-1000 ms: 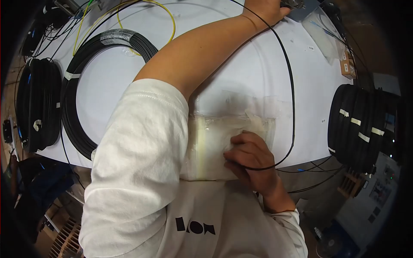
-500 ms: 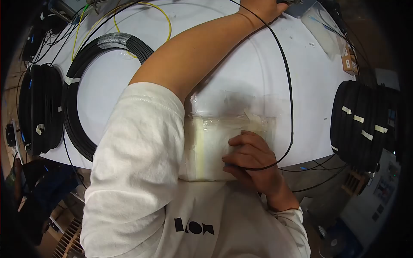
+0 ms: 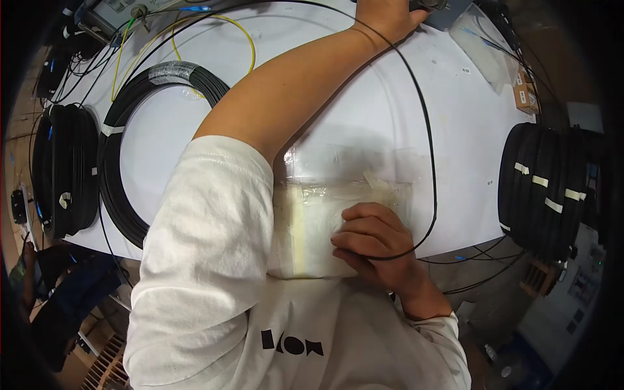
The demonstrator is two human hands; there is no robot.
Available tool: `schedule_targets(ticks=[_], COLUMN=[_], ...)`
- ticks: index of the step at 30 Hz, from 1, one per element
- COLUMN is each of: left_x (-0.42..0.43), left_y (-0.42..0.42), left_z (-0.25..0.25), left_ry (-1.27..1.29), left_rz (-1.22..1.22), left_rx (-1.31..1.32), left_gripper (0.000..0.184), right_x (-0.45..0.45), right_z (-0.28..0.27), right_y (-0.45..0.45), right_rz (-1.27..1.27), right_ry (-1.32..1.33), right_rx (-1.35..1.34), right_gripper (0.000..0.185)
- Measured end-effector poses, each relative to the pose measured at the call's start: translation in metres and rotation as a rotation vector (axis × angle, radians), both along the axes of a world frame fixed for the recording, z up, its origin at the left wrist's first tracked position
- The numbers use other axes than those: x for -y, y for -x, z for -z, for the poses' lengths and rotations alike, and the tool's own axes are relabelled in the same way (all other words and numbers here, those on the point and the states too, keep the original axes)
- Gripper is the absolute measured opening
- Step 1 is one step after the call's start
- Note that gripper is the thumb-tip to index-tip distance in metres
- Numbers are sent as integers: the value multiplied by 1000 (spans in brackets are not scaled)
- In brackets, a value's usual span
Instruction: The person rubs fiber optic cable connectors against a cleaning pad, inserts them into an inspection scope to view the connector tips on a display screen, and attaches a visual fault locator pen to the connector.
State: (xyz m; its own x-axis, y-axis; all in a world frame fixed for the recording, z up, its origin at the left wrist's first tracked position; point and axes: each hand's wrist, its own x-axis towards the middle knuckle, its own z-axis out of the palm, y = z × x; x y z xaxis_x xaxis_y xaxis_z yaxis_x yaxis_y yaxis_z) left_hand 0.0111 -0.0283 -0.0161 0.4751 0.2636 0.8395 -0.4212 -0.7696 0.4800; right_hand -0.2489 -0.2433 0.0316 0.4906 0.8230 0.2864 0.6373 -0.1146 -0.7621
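My right hand (image 3: 377, 244) is closed around a thin black cable (image 3: 431, 149), low over a clear-wrapped pale pad (image 3: 318, 234) at the table's front edge. From this hand the cable loops up the right side and arches over to the top left. My left arm reaches across the table. At the top edge, my left hand (image 3: 389, 18) is partly out of frame, its thumb beside a dark metallic device (image 3: 430, 5). Its other fingers are hidden, so its grip cannot be made out.
A large black cable coil (image 3: 116, 175) lies on the white table (image 3: 481, 195), left of my arm. Standing coils flank it at far left (image 3: 68, 169) and right (image 3: 543, 188). A yellow cable (image 3: 250, 42), plastic bag (image 3: 484, 52) and small box (image 3: 524, 94) sit farther back.
The view has shifted slightly, bringing a blue connector into sight at the top left. My right hand keeps its closed grip on the cable, and both hands stay in nearly the same places.
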Motion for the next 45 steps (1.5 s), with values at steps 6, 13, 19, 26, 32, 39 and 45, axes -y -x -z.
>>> schedule_targets(ticks=[6, 13, 19, 26, 32, 39, 45], left_x=[0, -1, 0, 1, 0, 2, 0], left_y=[2, -10, -5, -5, -5, -8, -7], left_z=[-1, 5, 0, -1, -2, 1, 1], left_ry=[-7, -32, -36, -17, -44, -6, -71], left_rz=[-14, -32, -43, -17, -35, -21, -77], left_rx=[-32, 41, -25, -39, -33, -58, -98], left_gripper=[72, 66, 69, 73, 67, 74, 72], right_x=[1, 0, 0, 0, 3, 11, 13], right_z=[-2, -5, -3, 1, -2, -11, -73], right_y=[-3, -4, -4, -6, -12, -58, -164], right_rz=[-40, -47, -49, -80, -113, -183, 274], right_ry=[13, -30, -47, -62, -48, -61, -139], right_rx=[17, 22, 51, 73, 94, 159, 556], right_gripper=[32, 28, 28, 27, 26, 23, 20])
